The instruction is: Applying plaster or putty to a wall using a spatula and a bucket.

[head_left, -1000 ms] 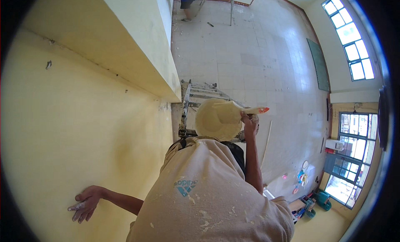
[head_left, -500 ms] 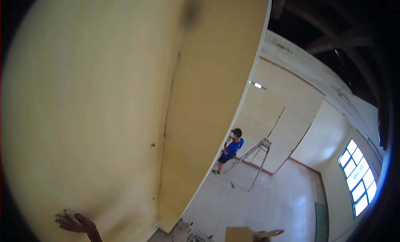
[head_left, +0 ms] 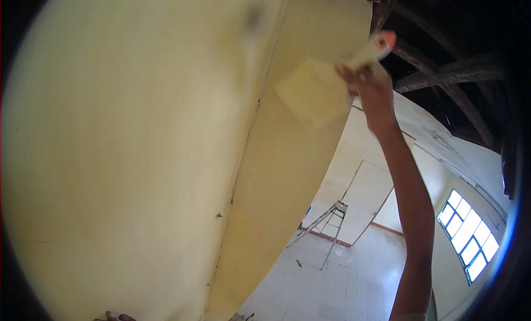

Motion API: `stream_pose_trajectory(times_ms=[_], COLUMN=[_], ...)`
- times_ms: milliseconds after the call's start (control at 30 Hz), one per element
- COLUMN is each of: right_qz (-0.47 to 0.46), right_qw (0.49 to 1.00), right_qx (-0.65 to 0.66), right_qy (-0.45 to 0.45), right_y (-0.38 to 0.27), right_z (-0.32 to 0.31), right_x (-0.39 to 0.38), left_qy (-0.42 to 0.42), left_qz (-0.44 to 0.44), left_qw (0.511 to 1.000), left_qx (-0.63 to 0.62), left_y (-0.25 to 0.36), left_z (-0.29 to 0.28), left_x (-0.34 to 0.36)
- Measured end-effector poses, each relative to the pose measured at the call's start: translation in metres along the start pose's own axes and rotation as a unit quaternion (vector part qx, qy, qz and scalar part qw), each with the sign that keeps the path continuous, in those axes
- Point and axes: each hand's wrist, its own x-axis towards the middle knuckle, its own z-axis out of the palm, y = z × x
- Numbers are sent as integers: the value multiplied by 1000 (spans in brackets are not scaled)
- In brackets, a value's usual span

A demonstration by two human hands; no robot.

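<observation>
My right hand (head_left: pixel 371 89), raised high near the panel's right edge, is closed around a broad flat tool. It has a square tan end (head_left: pixel 312 94) and a pale handle with a red, holed tip (head_left: pixel 387 40). It looks like a wide paintbrush, but blur hides the detail of its square end. That end is in front of the narrower yellow panel (head_left: pixel 282 166); I cannot tell whether it touches. At the bottom left, only the fingertips of my left hand (head_left: pixel 117 317) show, stretched out against the large cream wall panel (head_left: pixel 121 155).
A dark cracked seam (head_left: pixel 238 180) runs between the two panels. Beyond their right edge, far below, a stepladder (head_left: pixel 337 210) stands on the pale tiled floor (head_left: pixel 326 282). Dark roof beams (head_left: pixel 459 75) cross overhead. A bright window (head_left: pixel 470 232) is at the right.
My right hand has risen with the tool from the lower edge to the upper right. The view has shifted, leaving only my left fingertips showing. The person in blue is now almost wholly hidden behind the panel.
</observation>
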Motion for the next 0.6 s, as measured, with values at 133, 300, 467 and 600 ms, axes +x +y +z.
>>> stream_pose_trajectory(times_ms=[133,300,467,600], right_qz=[17,51,55,40], right_qw=[999,992,979,971], right_qx=[-21,-69,-117,-204], right_qy=[-30,-96,-156,-119], right_y=[0,6,35,42], right_z=[36,74,100,99], right_x=[40,15,-9,11], left_qy=[-2,4,5,23], left_qz=[-2,2,19,29], left_qw=[1000,1000,999,998], left_qx=[-9,-21,-39,-52], left_y=[-4,-8,-10,-7], left_z=[4,5,5,5], left_x=[-5,-7,-7,-2])
